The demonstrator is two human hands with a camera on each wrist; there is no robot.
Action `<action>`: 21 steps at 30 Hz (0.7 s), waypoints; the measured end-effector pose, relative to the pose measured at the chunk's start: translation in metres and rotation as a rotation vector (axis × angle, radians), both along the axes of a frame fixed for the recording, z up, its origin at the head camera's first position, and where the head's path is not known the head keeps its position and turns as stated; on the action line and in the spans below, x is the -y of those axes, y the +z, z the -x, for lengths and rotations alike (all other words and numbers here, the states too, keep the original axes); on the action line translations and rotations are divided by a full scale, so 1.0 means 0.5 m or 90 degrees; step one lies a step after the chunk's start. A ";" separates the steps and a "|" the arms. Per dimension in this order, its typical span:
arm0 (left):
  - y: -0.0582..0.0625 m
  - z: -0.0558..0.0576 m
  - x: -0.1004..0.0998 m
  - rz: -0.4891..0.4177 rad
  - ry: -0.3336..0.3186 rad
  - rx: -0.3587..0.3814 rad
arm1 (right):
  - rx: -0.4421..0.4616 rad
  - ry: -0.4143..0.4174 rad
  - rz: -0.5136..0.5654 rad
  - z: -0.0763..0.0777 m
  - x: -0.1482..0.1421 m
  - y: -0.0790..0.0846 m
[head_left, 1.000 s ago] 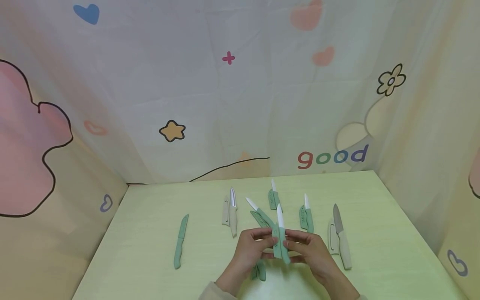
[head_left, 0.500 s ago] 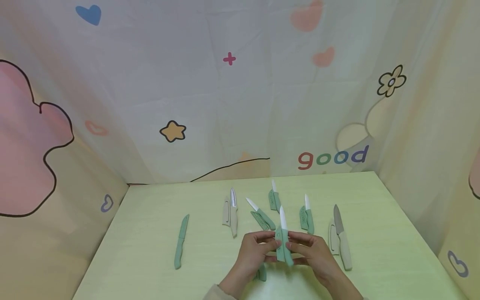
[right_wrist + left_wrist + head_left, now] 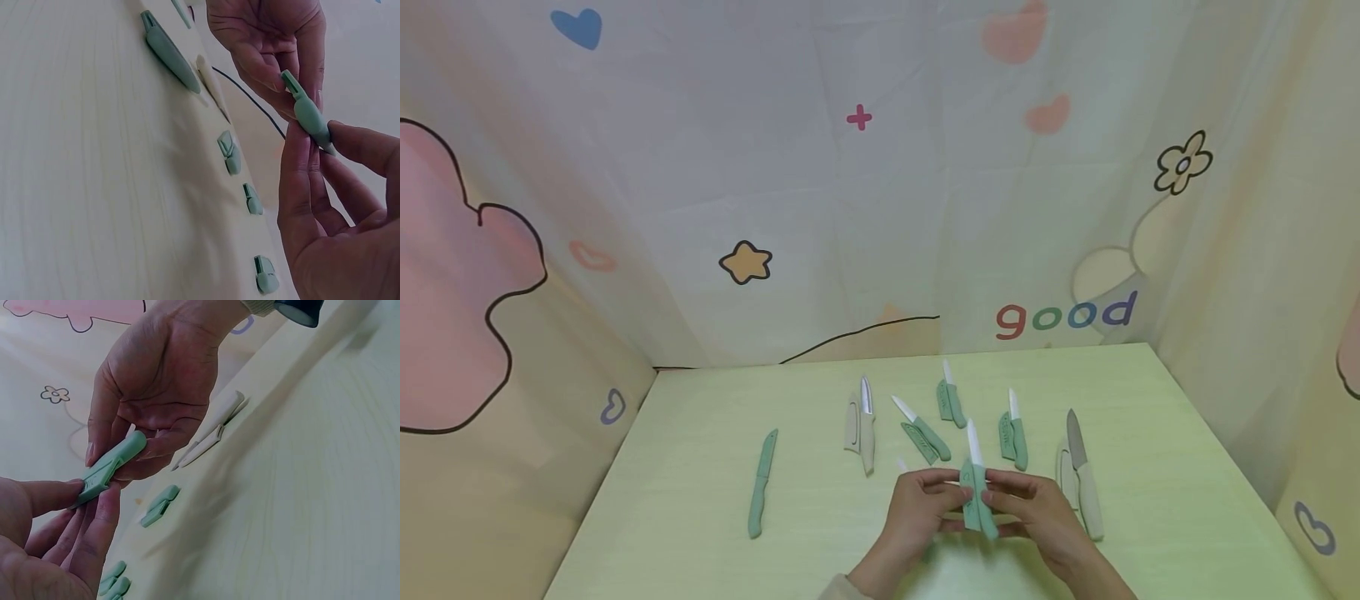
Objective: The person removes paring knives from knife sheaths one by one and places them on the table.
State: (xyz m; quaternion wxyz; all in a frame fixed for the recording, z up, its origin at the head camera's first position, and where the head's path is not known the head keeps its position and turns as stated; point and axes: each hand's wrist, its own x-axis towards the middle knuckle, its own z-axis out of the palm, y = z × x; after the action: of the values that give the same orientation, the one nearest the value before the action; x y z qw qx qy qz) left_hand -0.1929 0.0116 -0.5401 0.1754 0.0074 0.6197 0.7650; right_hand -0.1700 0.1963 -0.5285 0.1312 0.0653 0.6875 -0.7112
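Observation:
Over the near part of the table, both hands hold up a small green paring knife and its green sheath (image 3: 967, 498), side by side. My left hand (image 3: 916, 510) pinches the sheath between thumb and fingers. The knife's green handle (image 3: 988, 518) is pinched by my right hand (image 3: 1036, 510), its white blade (image 3: 974, 442) bare and pointing away from me. In the left wrist view, the sheath (image 3: 95, 485) lies along the handle (image 3: 128, 447). Another white blade tip (image 3: 902, 464) peeks out behind my left hand, which hides most of that knife.
Beyond the hands lie several green paring knives (image 3: 932, 437) with sheaths beside them. A beige peeler (image 3: 867, 437) and its cover lie left of these. Far left is a sheathed green knife (image 3: 762, 483); at right, a large beige-handled knife (image 3: 1086, 479). A patterned curtain (image 3: 880, 208) surrounds the table.
Both hands have drifted a little right and toward me, carrying the knife and sheath together. A white blade tip behind my left hand has come into sight.

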 end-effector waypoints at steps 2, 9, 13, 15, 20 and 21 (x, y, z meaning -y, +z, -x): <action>-0.004 -0.002 -0.006 0.004 0.003 0.002 | 0.003 0.002 -0.006 -0.001 -0.006 -0.002; -0.017 -0.017 -0.030 0.008 0.016 0.008 | 0.017 0.014 -0.026 -0.006 -0.026 -0.010; -0.027 -0.027 -0.043 0.027 0.024 0.006 | 0.024 0.030 -0.043 -0.010 -0.038 -0.016; -0.032 -0.031 -0.049 0.043 0.033 0.008 | 0.027 0.035 -0.053 -0.012 -0.044 -0.020; -0.044 -0.037 -0.065 0.067 0.052 0.017 | 0.035 0.035 -0.073 -0.018 -0.051 -0.028; -0.046 -0.039 -0.067 0.070 0.054 0.016 | 0.036 0.033 -0.076 -0.019 -0.052 -0.029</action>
State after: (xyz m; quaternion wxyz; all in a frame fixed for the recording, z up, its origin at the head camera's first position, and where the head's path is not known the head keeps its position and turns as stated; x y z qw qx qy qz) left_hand -0.1735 0.0452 -0.5630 0.1507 -0.0382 0.6584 0.7364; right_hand -0.1603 0.2223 -0.5430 0.1649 0.0749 0.7260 -0.6634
